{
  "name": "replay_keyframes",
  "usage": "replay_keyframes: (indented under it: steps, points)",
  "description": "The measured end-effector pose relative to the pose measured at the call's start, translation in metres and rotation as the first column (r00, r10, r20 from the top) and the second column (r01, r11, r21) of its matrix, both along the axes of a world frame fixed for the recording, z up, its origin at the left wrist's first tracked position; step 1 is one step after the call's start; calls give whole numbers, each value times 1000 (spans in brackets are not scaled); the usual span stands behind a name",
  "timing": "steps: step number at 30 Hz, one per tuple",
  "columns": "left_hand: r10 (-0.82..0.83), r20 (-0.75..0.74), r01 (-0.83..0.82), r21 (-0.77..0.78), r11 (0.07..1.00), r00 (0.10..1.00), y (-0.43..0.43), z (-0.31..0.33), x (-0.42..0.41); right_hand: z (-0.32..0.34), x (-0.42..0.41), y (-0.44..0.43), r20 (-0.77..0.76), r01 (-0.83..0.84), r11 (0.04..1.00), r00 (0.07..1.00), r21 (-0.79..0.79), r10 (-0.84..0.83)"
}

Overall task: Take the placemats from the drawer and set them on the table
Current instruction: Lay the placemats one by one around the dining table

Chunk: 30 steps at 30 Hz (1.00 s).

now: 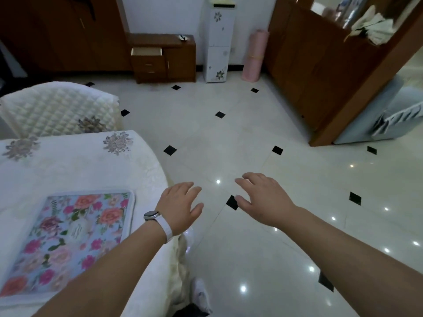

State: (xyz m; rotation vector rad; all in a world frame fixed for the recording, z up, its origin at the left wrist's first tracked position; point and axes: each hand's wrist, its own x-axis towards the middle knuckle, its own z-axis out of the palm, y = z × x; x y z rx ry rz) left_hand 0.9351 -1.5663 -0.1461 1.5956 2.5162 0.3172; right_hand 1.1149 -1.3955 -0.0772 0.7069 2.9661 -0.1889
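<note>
One placemat on table; drawer open.

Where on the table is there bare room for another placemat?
Bare tablecloth lies beyond the floral placemat, between it and the embroidered flowers near the far rim. The near left is taken by that placemat. Both hands, left and right, are empty.

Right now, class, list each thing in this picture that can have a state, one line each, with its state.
Top drawer: pulled open; contents not visible.
Lower drawers: shut.
Cabinet door: shut.
Placemat: lying flat on the table.
Pink mat: rolled up, upright by the wall.
Left hand: open, empty.
Right hand: open, empty.
</note>
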Motion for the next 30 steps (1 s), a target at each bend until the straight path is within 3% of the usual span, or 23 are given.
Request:
replay_keyframes:
  steps: [9, 17, 22, 30]
  points:
    - [158, -19, -158, 17, 987, 987, 17, -2, -56, -14, -83, 50, -4, -121, 991, 993, -64, 121]
    - [428, -63, -431, -52, 901, 902, 25, -17, -82, -44, -179, 99, -21, -381, 912, 924, -152, 382]
    - [624, -89, -630, -96, 771, 776, 50, -10, -78, -40, -238, 135, -89, -561, 799, 826, -217, 557]
    - [823, -161, -834, 0, 552, 545, 49, 26, -41, -36, -300, 129, -136, -807, 532, 575, -256, 806]
